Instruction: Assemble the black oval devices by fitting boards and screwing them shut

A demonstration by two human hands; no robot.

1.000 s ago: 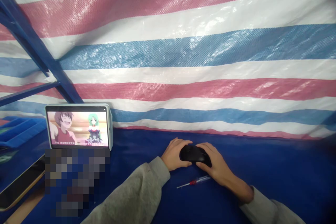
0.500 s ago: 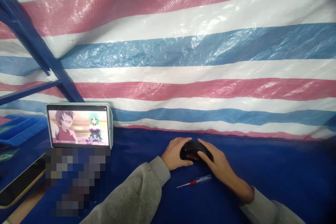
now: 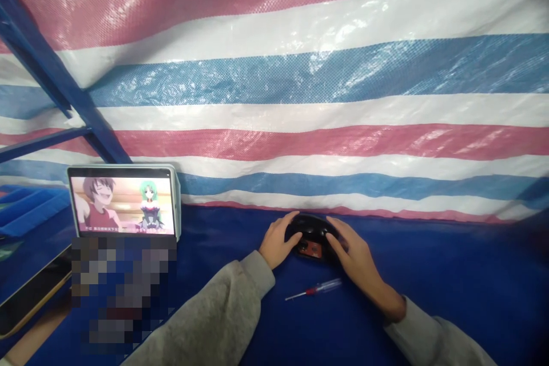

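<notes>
A black computer mouse (image 3: 314,227) is gripped between my two hands above the blue table. Its rounded top shell is raised at the near side, and a reddish-brown circuit board (image 3: 309,249) shows in the gap. My left hand (image 3: 278,239) is closed on the mouse's left side, thumb at the front edge of the shell. On the right side my right hand (image 3: 352,249) grips it the same way. The undersides of the fingers are hidden. Just in front lies a small screwdriver (image 3: 315,289) with a clear and red handle, its tip pointing left.
A tablet (image 3: 122,203) playing a cartoon stands at the left. Near it, another person's arm (image 3: 45,329) reaches by a phone (image 3: 36,291), beside a blurred-out patch. Blue trays (image 3: 34,211) sit farther left. Behind the table (image 3: 450,286) hangs a striped sheet (image 3: 321,83).
The near side of the mouse's top shell has risen, baring more of the circuit board. My left thumb has moved up onto the shell's edge. The whole view has shifted slightly.
</notes>
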